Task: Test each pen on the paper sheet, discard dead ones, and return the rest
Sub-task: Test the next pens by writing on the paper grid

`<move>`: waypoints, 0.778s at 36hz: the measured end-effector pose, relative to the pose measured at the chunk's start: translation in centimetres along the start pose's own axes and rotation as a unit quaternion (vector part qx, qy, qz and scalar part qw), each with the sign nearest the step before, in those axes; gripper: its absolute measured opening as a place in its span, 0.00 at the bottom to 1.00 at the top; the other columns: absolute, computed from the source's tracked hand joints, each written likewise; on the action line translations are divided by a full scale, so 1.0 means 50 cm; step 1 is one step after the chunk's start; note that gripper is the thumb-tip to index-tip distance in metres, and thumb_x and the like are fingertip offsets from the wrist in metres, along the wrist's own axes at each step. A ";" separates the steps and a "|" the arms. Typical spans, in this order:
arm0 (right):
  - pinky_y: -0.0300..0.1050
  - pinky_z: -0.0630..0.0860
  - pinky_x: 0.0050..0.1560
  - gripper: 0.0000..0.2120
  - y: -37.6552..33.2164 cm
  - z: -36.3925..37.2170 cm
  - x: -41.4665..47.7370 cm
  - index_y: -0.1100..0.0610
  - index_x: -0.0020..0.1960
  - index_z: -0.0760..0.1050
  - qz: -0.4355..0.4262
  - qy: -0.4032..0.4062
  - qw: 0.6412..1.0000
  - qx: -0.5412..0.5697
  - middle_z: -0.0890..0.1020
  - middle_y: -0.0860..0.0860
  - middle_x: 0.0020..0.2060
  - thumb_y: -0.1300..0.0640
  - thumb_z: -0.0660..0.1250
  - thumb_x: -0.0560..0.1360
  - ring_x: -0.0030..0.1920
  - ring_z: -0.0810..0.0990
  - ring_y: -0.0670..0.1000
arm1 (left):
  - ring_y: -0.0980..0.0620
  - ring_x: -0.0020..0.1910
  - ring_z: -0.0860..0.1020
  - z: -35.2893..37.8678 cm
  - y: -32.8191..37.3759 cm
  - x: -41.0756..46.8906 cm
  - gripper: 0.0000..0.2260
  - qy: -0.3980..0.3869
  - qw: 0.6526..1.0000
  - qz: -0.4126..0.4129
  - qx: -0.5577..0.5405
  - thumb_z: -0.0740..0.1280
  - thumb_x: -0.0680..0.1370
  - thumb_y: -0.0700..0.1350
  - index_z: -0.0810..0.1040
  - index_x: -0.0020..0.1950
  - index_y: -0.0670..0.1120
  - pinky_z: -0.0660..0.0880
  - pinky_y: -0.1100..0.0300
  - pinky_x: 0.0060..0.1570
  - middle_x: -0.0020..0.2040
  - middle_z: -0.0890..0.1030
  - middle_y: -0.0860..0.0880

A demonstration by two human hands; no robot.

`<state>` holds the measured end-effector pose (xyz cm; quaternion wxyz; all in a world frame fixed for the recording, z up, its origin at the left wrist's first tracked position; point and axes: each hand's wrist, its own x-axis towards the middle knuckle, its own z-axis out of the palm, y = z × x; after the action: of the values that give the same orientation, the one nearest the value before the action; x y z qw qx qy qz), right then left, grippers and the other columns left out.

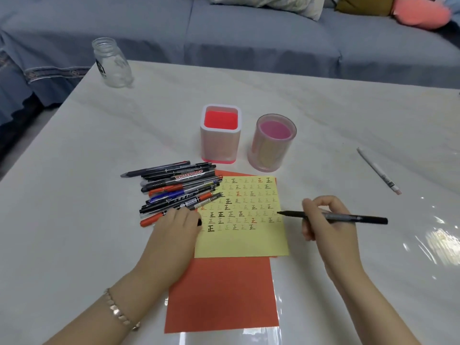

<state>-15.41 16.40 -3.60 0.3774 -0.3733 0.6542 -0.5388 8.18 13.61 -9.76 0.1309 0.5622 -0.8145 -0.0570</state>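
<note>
A yellow paper sheet (244,242) covered with rows of test marks lies on a larger red sheet (221,295). My right hand (326,225) grips a black pen (361,217), its tip pointing left at the sheet's right edge. To the left lies a pile of pens (179,188), black, red and blue. My left hand (179,230) rests at the sheet's left edge over the near end of the pile, a small black piece, perhaps a cap, showing at its fingertips. Behind the sheet stand a square pink holder (220,150) and a round pink holder (272,150), both without pens.
A single white pen (378,170) lies apart at the right on the white marble table (99,170). A clear glass jar (112,62) stands at the far left corner. A grey sofa with cushions runs behind the table.
</note>
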 end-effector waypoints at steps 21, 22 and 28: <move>0.32 0.69 0.27 0.17 0.074 0.062 0.022 0.61 0.29 0.70 0.013 0.047 0.999 -0.002 0.74 0.48 0.18 0.56 0.69 0.73 0.22 0.72 0.44 | 0.51 0.73 0.60 0.100 0.110 0.052 0.32 -0.111 0.990 0.075 -0.052 0.51 0.71 0.67 0.70 0.69 0.53 0.50 0.50 0.68 0.72 0.66 0.49; 0.31 0.67 0.25 0.19 0.078 0.069 0.022 0.61 0.28 0.68 0.014 0.056 0.998 -0.005 0.72 0.48 0.16 0.57 0.69 0.73 0.20 0.69 0.43 | 0.49 0.71 0.63 0.105 0.109 0.052 0.31 -0.094 0.991 0.074 -0.056 0.53 0.71 0.67 0.72 0.67 0.53 0.53 0.49 0.67 0.70 0.69 0.49; 0.30 0.61 0.22 0.21 0.107 0.102 0.023 0.61 0.26 0.61 0.019 0.099 0.995 -0.006 0.65 0.46 0.16 0.62 0.66 0.74 0.19 0.62 0.42 | 0.49 0.71 0.64 0.113 0.108 0.051 0.31 -0.065 0.993 0.066 -0.069 0.55 0.69 0.68 0.72 0.67 0.54 0.54 0.48 0.66 0.70 0.69 0.51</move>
<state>-11.80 13.94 -9.65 0.3192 -0.3076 0.6983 -0.5620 0.92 12.89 -13.49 0.1193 0.4922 -0.8508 -0.1405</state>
